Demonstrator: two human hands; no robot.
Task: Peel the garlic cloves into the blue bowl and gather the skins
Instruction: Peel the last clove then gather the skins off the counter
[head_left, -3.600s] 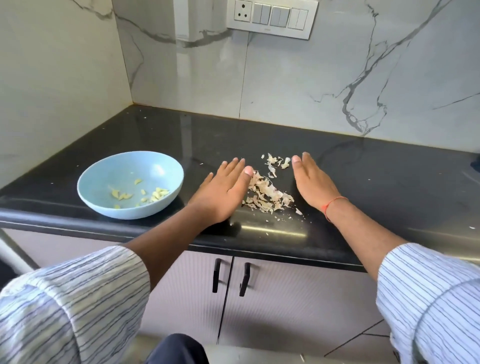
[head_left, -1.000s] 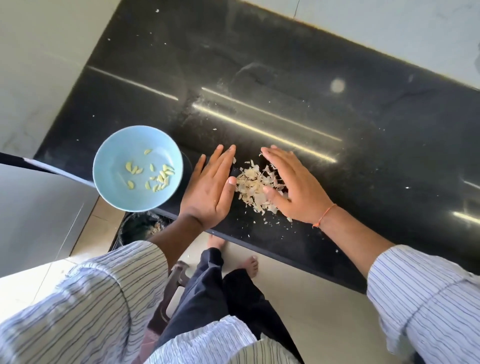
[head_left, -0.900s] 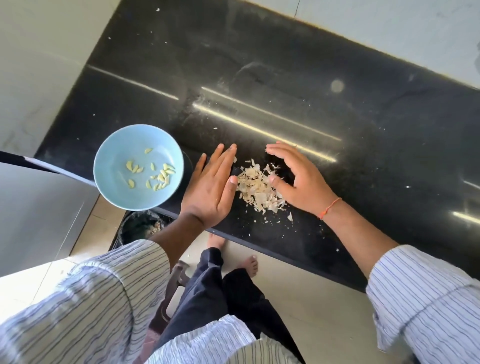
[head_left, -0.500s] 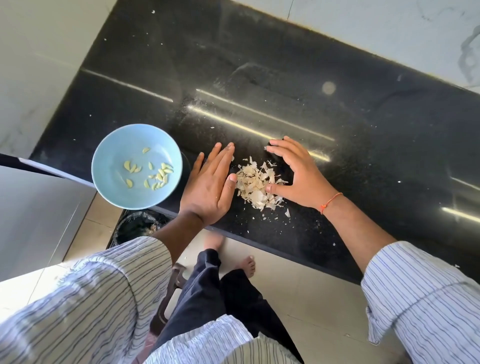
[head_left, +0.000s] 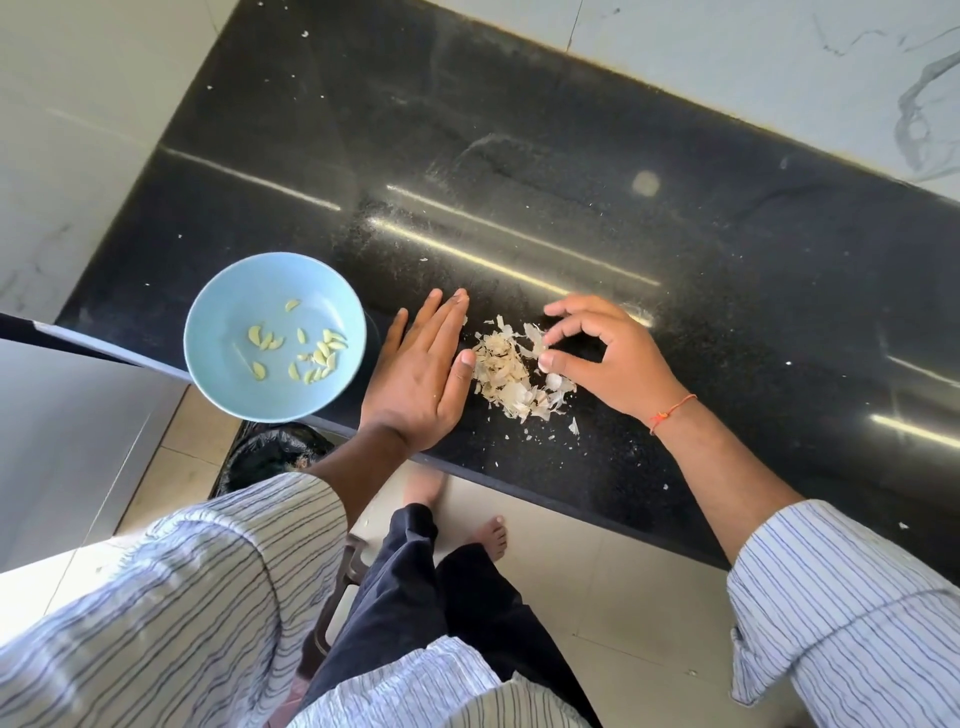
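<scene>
head view, looking almost straight down: the peeling looks finished, judging by the pale yellow garlic cloves (head_left: 306, 353) lying loose in the blue bowl (head_left: 218, 322), which sits at the front edge of the black counter (head_left: 571, 171), partly overhanging it. what is in hand is the gathering. the skins (head_left: 501, 371) sit in a ragged heap between the two hands — thin, papery, off-white flakes, curled and light, with a few strays near the counter's front edge. the left hand (head_left: 423, 374) lies flat on the stone with fingers straight and together, its thumb side touching the heap like a wall; it grips nothing. the right hand (head_left: 610, 358) is arched over the far side of the heap, fingers curled, thumb and forefinger closing toward a flake at the top — whether they already have hold of it, i cannot tell.

next, i'd judge, the right hand needs to sweep the flakes toward the left palm and chase the strays; they are so light that a quick move could scatter them. the stone is glossy and speckled, smooth enough for flakes to slide. below the counter edge a dark bin (head_left: 275, 452) stands on the floor.
</scene>
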